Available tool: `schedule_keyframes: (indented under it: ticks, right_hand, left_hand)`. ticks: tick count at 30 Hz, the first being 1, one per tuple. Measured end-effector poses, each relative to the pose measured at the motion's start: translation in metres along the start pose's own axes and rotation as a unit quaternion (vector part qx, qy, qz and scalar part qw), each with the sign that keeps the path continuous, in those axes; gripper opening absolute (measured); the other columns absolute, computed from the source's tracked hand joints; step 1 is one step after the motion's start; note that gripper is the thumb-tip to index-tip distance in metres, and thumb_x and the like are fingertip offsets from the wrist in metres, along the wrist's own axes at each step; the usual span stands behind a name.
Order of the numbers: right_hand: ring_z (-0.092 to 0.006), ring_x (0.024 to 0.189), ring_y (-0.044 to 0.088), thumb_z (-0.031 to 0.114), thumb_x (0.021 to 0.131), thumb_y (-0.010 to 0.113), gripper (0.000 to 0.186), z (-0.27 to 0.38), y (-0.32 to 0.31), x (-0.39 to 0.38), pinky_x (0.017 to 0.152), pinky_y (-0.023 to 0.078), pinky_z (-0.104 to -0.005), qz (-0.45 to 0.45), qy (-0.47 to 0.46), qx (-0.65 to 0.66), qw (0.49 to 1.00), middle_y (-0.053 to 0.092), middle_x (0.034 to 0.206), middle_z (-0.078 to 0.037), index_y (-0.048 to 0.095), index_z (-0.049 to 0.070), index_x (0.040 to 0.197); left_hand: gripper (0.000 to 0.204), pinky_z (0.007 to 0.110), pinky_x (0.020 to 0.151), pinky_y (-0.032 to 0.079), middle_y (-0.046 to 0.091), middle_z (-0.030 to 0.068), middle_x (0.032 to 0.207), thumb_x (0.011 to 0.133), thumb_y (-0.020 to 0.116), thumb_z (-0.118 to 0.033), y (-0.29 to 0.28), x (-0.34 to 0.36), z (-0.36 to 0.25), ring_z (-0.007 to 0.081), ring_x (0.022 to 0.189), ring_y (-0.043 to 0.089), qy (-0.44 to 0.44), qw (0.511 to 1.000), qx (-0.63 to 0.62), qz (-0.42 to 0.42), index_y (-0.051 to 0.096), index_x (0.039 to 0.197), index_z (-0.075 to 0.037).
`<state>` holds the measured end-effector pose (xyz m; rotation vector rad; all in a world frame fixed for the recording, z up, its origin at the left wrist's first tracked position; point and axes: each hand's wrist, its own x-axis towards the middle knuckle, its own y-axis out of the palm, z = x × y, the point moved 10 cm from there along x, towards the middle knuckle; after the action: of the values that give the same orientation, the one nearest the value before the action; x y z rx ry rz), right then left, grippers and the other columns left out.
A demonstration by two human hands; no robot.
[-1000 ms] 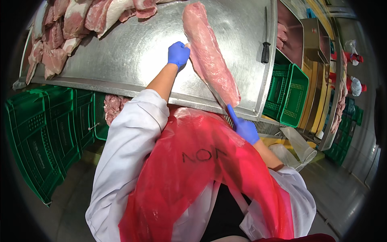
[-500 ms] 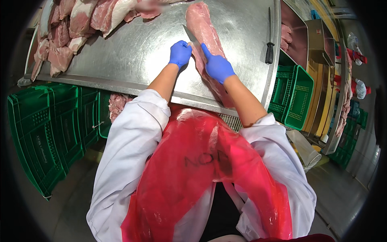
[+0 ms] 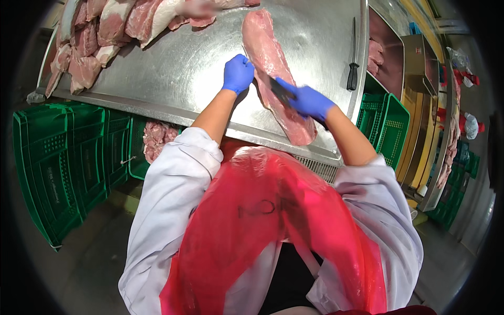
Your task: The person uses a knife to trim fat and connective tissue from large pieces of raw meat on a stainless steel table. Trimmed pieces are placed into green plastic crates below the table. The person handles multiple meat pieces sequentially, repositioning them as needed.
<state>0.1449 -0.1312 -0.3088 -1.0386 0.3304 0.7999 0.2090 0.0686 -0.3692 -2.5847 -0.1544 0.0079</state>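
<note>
A long pink meat loin [image 3: 268, 47] lies lengthwise on the steel table [image 3: 173, 73]. My left hand [image 3: 238, 73], in a blue glove, is closed at the loin's left edge, gripping what seems to be a thin strip of it. My right hand [image 3: 310, 102], also gloved, grips a dark-handled knife [image 3: 279, 89], whose blade lies over the middle of the loin, pointing up and left.
Several meat cuts [image 3: 110, 23] lie piled at the back left. A black-handled tool [image 3: 352, 76] rests at the table's right edge. Green crates [image 3: 58, 163] stand below left, one [image 3: 388, 131] at right. Meat trimmings [image 3: 157, 139] sit under the table. Co-workers in red [image 3: 467, 126] are far right.
My right hand rose from the loin's near end to its upper middle, then came back down and right with the knife. My left hand stays at the loin's edge.
</note>
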Motion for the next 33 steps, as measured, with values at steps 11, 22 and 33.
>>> schedule_keyframes:
  ticks: [11,22,33]
  right_hand:
    - [-0.0192,0.054,0.061,0.020,0.097,0.053,0.071,-0.013,0.007,-0.012,0.060,0.055,-0.0333,0.142,-0.052,-0.036,0.988,0.069,0.077,-0.010,0.032,0.042,0.161]
    - [-0.0172,0.056,0.063,0.015,0.098,0.052,0.072,-0.019,0.006,-0.025,0.062,0.058,-0.0338,0.190,-0.108,-0.100,0.971,0.067,0.075,-0.010,0.031,0.042,0.161]
    - [-0.0126,0.057,0.059,0.011,0.097,0.052,0.073,-0.027,0.031,-0.015,0.059,0.054,-0.0311,0.235,-0.138,-0.018,0.962,0.066,0.074,-0.006,0.035,0.046,0.159]
  left_hand:
    - [0.012,0.025,0.060,0.047,0.062,-0.0020,0.074,0.098,0.068,-0.012,-0.019,-0.032,-0.039,0.0059,0.065,0.055,0.004,0.981,-0.189,-0.048,0.067,0.094,-0.001]
    - [0.007,0.019,0.059,0.042,0.063,-0.0051,0.078,0.098,0.071,-0.009,-0.044,-0.060,-0.097,0.0004,0.064,0.051,0.023,0.932,-0.357,-0.061,0.067,0.097,-0.003]
    - [0.008,0.017,0.059,0.040,0.062,-0.0057,0.086,0.097,0.071,-0.004,-0.057,-0.080,-0.170,-0.0010,0.069,0.051,0.078,0.931,-0.355,-0.030,0.066,0.103,-0.005]
